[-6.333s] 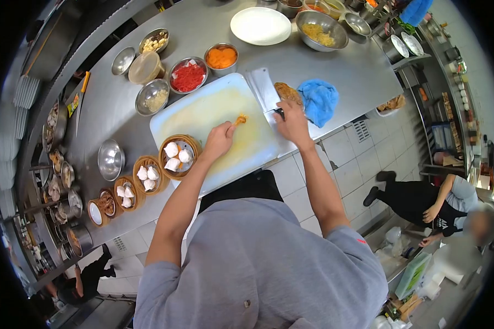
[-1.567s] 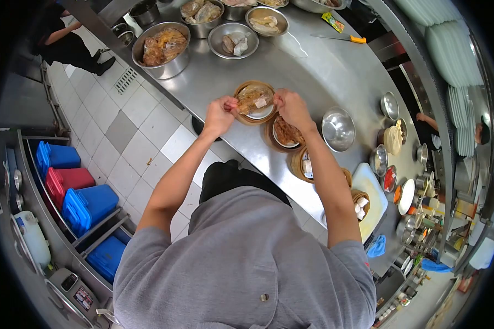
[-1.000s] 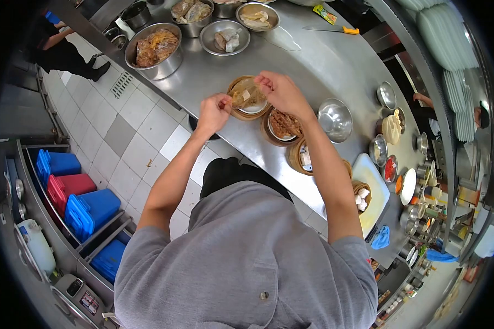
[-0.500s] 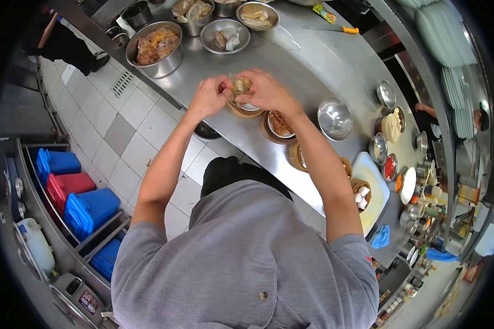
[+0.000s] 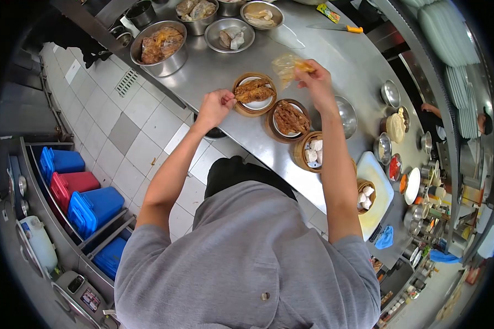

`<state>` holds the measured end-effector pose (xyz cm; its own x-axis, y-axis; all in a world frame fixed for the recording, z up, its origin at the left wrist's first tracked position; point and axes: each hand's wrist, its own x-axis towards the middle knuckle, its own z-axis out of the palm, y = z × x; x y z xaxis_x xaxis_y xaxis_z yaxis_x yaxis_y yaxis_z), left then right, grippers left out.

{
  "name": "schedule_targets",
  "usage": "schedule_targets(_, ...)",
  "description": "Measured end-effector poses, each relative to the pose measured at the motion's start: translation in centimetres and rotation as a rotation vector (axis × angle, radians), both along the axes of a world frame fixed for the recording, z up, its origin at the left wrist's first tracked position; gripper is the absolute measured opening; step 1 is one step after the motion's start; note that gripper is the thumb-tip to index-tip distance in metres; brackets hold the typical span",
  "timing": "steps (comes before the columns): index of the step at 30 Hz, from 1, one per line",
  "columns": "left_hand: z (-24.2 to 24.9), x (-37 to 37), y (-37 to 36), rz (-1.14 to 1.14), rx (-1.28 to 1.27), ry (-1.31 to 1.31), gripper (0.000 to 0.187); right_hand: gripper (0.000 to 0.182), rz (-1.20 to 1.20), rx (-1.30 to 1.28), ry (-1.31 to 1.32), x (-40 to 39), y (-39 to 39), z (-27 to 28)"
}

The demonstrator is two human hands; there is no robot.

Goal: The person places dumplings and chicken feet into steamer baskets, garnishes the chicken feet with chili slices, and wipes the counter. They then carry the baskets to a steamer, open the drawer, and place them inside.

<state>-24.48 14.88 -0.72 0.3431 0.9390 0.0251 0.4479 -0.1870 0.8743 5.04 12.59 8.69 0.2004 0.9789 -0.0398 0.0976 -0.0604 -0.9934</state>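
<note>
My right hand [image 5: 316,82] pinches a thin clear plastic bag [image 5: 285,69], stained yellowish-brown, above the table. My left hand [image 5: 215,106] is closed at the left rim of a round bamboo steamer [image 5: 239,108]. Its fingertips pinch the near end of brown braised chicken feet [image 5: 255,90], which lie on a white dish inside that steamer. A second steamer [image 5: 270,129] beside it holds a dish of similar brown meat pieces [image 5: 291,118]. Below my right forearm, another steamer [image 5: 298,155] contains white dumplings [image 5: 314,151], partly hidden by the arm.
A steel pot of brown bagged food [image 5: 162,46] and bowls of wrapped pieces [image 5: 229,37] stand at the back. An orange-handled knife [image 5: 343,28] lies at the far side. One steel bowl [image 5: 346,118] sits behind my right wrist; a cutting board [image 5: 380,186] is to the right.
Both hands were together over the steamer with the bag between them. Now the right hand has lifted the bag away to the right, and the chicken feet lie exposed on the dish.
</note>
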Motion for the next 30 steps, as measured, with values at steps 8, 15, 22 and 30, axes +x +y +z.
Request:
schedule_targets(8, 1.6, 2.0, 0.1, -0.029, 0.065, 0.046, 0.019, 0.014, -0.173, 0.002, 0.232, 4.8, -5.1, -1.2)
schedule_targets(15, 3.1, 5.9, 3.0, -0.215, 0.471, 0.215, 0.023, 0.016, -0.299, 0.015, 0.297, 5.4, -9.2, -1.5)
schedule_targets(22, 2.8, 6.8, 3.4, -0.275, 0.471, 0.38, 0.021, 0.018, -0.391, 0.03, 0.3, 8.9, -14.6, -2.1)
schedule_targets(30, 3.2, 7.7, 5.1, -0.35, 0.32, 0.556, 0.022, 0.019, -0.497, 0.137, 0.406, 11.1, -21.6, -1.1)
